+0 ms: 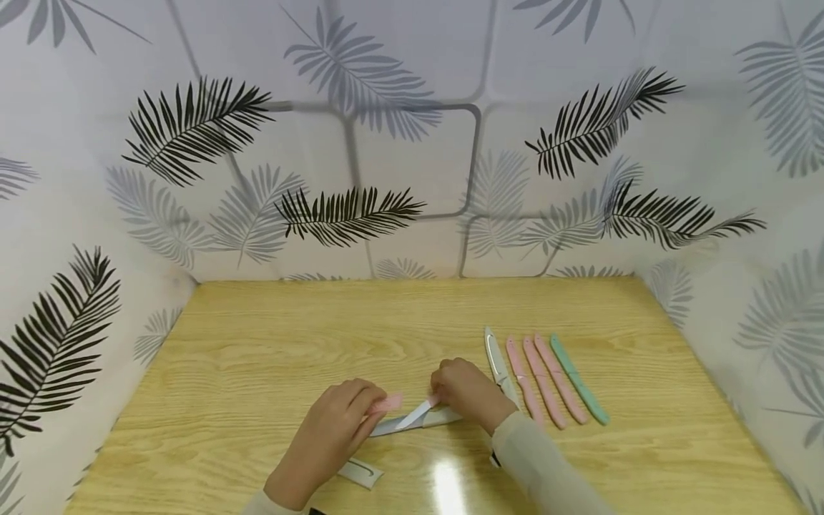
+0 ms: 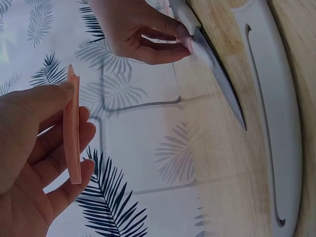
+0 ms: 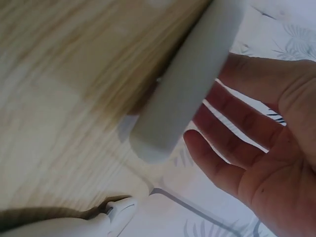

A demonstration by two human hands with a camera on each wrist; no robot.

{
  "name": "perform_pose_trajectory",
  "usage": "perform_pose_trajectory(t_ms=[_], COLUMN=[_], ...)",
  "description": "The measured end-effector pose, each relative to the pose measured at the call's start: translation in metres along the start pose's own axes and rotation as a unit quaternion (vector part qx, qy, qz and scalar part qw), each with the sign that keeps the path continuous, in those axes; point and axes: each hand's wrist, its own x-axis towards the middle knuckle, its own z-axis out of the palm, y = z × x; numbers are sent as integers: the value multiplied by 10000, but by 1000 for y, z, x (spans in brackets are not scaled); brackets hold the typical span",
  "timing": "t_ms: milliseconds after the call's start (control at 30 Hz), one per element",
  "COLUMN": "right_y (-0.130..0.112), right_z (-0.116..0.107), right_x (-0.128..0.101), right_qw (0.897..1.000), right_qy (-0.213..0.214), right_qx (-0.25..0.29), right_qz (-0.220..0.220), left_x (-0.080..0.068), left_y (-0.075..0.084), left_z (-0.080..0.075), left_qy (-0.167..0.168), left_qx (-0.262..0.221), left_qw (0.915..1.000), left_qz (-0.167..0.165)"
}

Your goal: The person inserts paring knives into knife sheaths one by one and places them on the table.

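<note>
My left hand (image 1: 331,422) holds a pink blade sheath (image 2: 73,133) between thumb and fingers, just above the table. Facing it, my right hand (image 1: 473,393) pinches the pink end of a small knife (image 1: 414,415), whose bare pale blade points toward the left hand. Below that blade a white-handled knife (image 1: 440,417) lies uncovered on the table, its grey blade pointing left. The white handle (image 3: 182,89) partly hides my right fingers in the right wrist view. A white sheath (image 2: 276,118) with a slot rests beside my left wrist.
To the right of my right hand, a sheathed white knife (image 1: 494,357), three pink knives (image 1: 539,372) and a green knife (image 1: 579,379) lie side by side on the wooden table (image 1: 270,336). Leaf-patterned cloth (image 1: 412,143) rises behind the far edge and at both sides.
</note>
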Motion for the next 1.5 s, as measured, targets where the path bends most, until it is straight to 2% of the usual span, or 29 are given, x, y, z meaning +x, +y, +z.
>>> perform_pose_trajectory(t_ms=[200, 433, 767, 1000, 1200, 1500], right_y=[6, 7, 7, -1, -10, -20], right_z=[1, 3, 9, 1, -14, -25], right_x=[6, 10, 8, -6, -27, -47], right_qw=[9991, 9981, 9969, 9956, 9969, 9953], right_qy=[-154, -421, -316, 64, 145, 448], right_qx=[-364, -427, -703, -905, -766, -837], right_qz=[-140, -136, -173, -226, -85, -165], left_x=[0, 0, -2, -2, -1, 1], left_y=[0, 0, 0, 0, 0, 3], left_z=[2, 2, 1, 0, 1, 3], left_qy=[-42, -37, 36, -17, -90, -162], left_qx=[-38, -32, -3, 58, 25, -8], left_qw=[10000, 10000, 10000, 10000, 9999, 9998], left_qz=[-36, -7, -24, -17, -70, -127])
